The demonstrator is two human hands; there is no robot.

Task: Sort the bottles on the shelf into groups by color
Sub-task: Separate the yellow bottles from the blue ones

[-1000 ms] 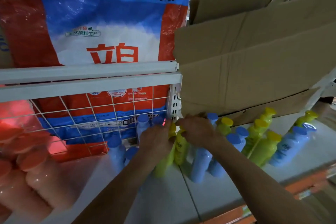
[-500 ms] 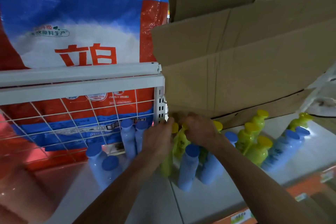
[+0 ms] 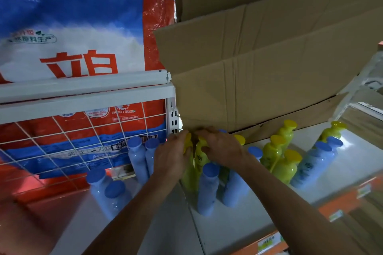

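Blue and yellow bottles stand mixed on a white shelf (image 3: 238, 225). My left hand (image 3: 171, 156) grips a yellow bottle (image 3: 189, 174) near its top. My right hand (image 3: 222, 148) grips a second yellow bottle (image 3: 200, 158) right beside it. A blue bottle (image 3: 208, 187) stands just in front of both hands. Several blue bottles (image 3: 137, 157) are grouped at the left by the wire grid. More yellow bottles (image 3: 275, 155) and blue bottles (image 3: 313, 163) stand at the right.
Flattened cardboard boxes (image 3: 269, 64) overhang the back of the shelf just above my hands. A large red, white and blue sack (image 3: 78, 37) sits behind a white wire grid (image 3: 68, 136) at the left. Orange shelf edging (image 3: 335, 207) with price tags runs along the front.
The view has drifted right, so the shelf and bottles sit further left in frame. Both hands stay at the two yellow bottles under the cardboard, slightly closer together.
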